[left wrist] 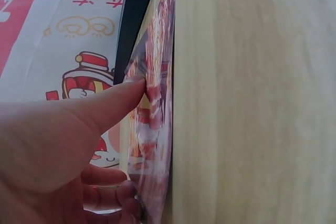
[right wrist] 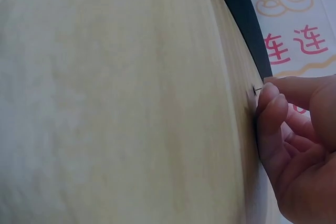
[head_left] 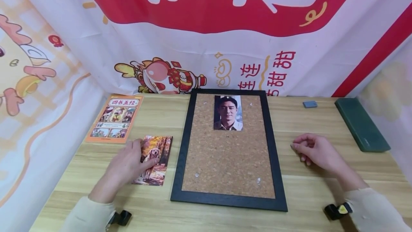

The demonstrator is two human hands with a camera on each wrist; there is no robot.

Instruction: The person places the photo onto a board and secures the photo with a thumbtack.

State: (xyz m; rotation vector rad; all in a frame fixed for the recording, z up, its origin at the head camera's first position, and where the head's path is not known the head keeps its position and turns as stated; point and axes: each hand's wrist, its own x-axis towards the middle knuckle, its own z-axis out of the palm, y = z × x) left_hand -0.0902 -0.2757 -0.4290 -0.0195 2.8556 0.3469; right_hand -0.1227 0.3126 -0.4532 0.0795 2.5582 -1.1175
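In the head view, my left hand [head_left: 127, 164] grips a dog photo [head_left: 162, 153] on the table, thumb across its face and fingers at its left edge. The left wrist view shows the thumb of my left hand [left wrist: 68, 135] on the glossy photo [left wrist: 157, 103]. My right hand [head_left: 322, 153], right of the framed cork board [head_left: 228, 160], pinches a tiny pin, whose thin point [right wrist: 258, 89] sticks out from the fingertips of my right hand [right wrist: 302, 140] in the right wrist view. A portrait photo [head_left: 227, 114] lies at the board's top, with a small pin at its upper edge.
An orange booklet [head_left: 114, 119] lies at the back left. Toward the back right are a small blue block [head_left: 310, 104] and a long green case [head_left: 362, 124]. Small clear pieces dot the cork near its corners. A printed cloth [head_left: 199, 53] hangs behind the table.
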